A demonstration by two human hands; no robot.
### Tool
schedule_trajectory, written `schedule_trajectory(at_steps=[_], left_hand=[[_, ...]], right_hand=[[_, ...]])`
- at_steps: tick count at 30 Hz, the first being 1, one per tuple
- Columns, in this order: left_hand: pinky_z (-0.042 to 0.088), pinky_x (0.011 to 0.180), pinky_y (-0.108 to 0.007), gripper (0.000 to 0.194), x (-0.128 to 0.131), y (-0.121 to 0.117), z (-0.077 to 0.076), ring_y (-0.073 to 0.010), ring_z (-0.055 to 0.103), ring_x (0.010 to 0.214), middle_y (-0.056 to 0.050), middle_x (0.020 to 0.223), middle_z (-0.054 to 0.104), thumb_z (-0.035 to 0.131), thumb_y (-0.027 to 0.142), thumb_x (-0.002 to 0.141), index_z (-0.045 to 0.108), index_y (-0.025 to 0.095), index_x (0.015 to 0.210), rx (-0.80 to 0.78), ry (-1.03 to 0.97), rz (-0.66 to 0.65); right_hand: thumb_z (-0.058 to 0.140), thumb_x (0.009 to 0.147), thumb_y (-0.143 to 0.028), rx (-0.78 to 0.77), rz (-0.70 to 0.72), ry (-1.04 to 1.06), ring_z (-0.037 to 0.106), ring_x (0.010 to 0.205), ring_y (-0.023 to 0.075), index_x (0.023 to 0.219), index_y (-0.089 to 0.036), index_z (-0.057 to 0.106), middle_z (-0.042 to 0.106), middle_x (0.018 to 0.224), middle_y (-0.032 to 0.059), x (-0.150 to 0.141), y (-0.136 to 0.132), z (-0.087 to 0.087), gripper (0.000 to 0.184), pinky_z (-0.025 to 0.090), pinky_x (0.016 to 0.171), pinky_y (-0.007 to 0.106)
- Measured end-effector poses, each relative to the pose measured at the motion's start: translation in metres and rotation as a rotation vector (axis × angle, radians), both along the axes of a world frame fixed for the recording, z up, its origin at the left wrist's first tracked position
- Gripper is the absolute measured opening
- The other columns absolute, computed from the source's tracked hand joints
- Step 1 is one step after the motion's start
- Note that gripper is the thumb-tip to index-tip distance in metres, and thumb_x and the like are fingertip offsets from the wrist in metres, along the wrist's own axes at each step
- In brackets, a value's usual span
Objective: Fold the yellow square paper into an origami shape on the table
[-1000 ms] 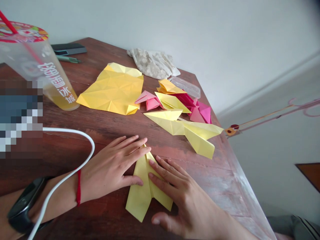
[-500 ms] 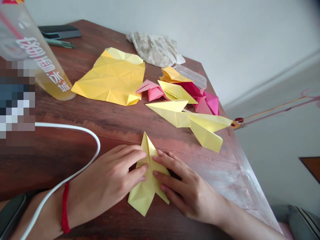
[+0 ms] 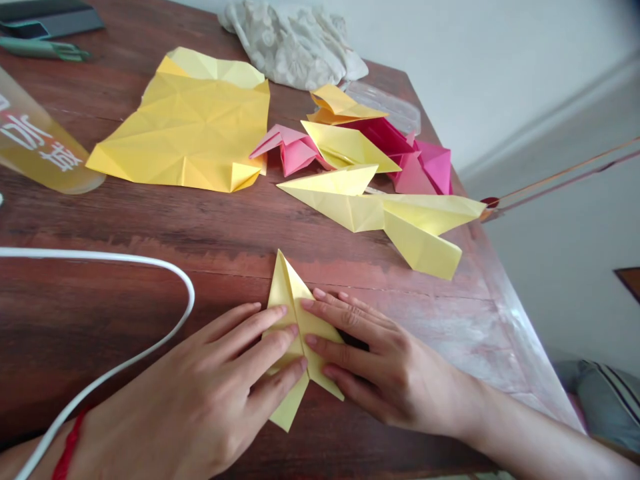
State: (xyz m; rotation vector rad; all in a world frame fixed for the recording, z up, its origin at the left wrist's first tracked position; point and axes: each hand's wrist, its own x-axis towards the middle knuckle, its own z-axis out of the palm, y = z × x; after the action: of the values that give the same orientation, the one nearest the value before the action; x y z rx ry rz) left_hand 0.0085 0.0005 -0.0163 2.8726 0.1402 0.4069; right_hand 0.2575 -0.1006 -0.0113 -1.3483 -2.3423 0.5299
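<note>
A pale yellow folded paper [image 3: 295,300] lies on the wooden table, its narrow tip pointing away from me and a crease running down its middle. My left hand [image 3: 215,387] rests on the left half, fingers stretched out and fingertips along the crease. From the other side, the extended fingers of my right hand [image 3: 390,367] lie across the right half. Neither hand is closed around the paper, though the fingers hide parts of both its sides. Two pointed flaps show at the near end.
Beyond the hands lie a creased yellow sheet [image 3: 195,133], a long pale yellow folded piece [image 3: 425,247] and several pink and orange folded papers [image 3: 295,153]. A drink bottle [image 3: 40,147] and a white cable [image 3: 125,257] are at left. A crumpled cloth [image 3: 295,47] sits at the back.
My left hand has moved further onto the paper, covering more of its left half with fingers spread along the crease. My right hand stays nearly in place. The camera view has shifted.
</note>
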Motion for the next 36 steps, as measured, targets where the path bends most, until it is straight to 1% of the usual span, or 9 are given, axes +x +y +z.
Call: schedule_trajectory(at_steps=[5, 12, 18, 24, 26, 31, 36], left_hand=[[0.046, 0.110, -0.044, 0.034, 0.0002, 0.0011, 0.0000, -0.0269, 0.060, 0.123, -0.009, 0.129, 0.069, 0.043, 0.023, 0.106, 0.070, 0.017, 0.125, 0.002, -0.025, -0.010], [0.046, 0.110, -0.047, 0.037, -0.0012, -0.0020, -0.0007, -0.0278, 0.060, 0.124, -0.010, 0.132, 0.066, 0.039, 0.024, 0.106, 0.067, 0.018, 0.130, 0.024, 0.021, -0.003], [0.049, 0.106, -0.045, 0.035, 0.0021, -0.0003, 0.0030, -0.0253, 0.063, 0.118, -0.006, 0.124, 0.069, 0.041, 0.020, 0.106, 0.071, 0.022, 0.122, 0.018, 0.007, 0.024], [0.050, 0.102, -0.045, 0.036, 0.0041, -0.0011, 0.0065, -0.0253, 0.065, 0.114, -0.005, 0.122, 0.071, 0.040, 0.016, 0.105, 0.072, 0.022, 0.120, 0.017, 0.012, 0.023], [0.050, 0.103, -0.045, 0.036, 0.0040, -0.0017, 0.0066, -0.0253, 0.065, 0.114, -0.005, 0.122, 0.071, 0.040, 0.016, 0.105, 0.072, 0.023, 0.120, 0.014, 0.009, 0.038], [0.048, 0.105, -0.046, 0.036, 0.0025, -0.0023, 0.0051, -0.0251, 0.064, 0.117, -0.005, 0.125, 0.070, 0.039, 0.017, 0.105, 0.071, 0.024, 0.121, -0.013, 0.021, 0.059], [0.045, 0.108, -0.047, 0.037, 0.0012, -0.0030, 0.0019, -0.0271, 0.062, 0.121, -0.007, 0.129, 0.068, 0.038, 0.020, 0.106, 0.070, 0.021, 0.125, 0.006, 0.032, 0.044]], right_hand=[[0.060, 0.098, -0.018, 0.017, 0.005, 0.016, 0.042, 0.148, 0.0287, 0.126, -0.012, 0.069, 0.047, 0.157, 0.0193, 0.0008, -0.0017, -0.0024, 0.030, 0.038, 0.122, 0.048], [0.059, 0.099, -0.018, 0.019, 0.018, 0.011, 0.041, 0.149, 0.0287, 0.126, -0.012, 0.069, 0.049, 0.155, 0.0197, 0.0003, -0.0006, -0.0008, 0.029, 0.037, 0.122, 0.050], [0.056, 0.101, -0.017, 0.019, 0.035, 0.000, 0.040, 0.149, 0.0265, 0.126, -0.011, 0.068, 0.050, 0.155, 0.0187, -0.0008, 0.0004, 0.0017, 0.029, 0.035, 0.124, 0.049], [0.055, 0.101, -0.016, 0.005, 0.056, -0.006, 0.041, 0.149, 0.0269, 0.132, -0.014, 0.066, 0.052, 0.154, 0.0156, -0.0014, -0.0005, 0.0031, 0.033, 0.033, 0.124, 0.051], [0.056, 0.100, -0.015, 0.003, 0.059, -0.007, 0.040, 0.149, 0.0269, 0.132, -0.016, 0.067, 0.053, 0.153, 0.0143, -0.0010, -0.0009, 0.0025, 0.033, 0.032, 0.124, 0.051], [0.054, 0.102, -0.017, 0.003, 0.070, -0.028, 0.036, 0.151, 0.0263, 0.134, -0.016, 0.065, 0.048, 0.157, 0.0136, 0.0004, -0.0025, -0.0001, 0.034, 0.030, 0.125, 0.051], [0.053, 0.102, -0.016, -0.010, 0.058, -0.033, 0.034, 0.152, 0.0275, 0.136, -0.013, 0.063, 0.048, 0.156, 0.0145, -0.0006, -0.0038, 0.0006, 0.036, 0.030, 0.126, 0.052]])
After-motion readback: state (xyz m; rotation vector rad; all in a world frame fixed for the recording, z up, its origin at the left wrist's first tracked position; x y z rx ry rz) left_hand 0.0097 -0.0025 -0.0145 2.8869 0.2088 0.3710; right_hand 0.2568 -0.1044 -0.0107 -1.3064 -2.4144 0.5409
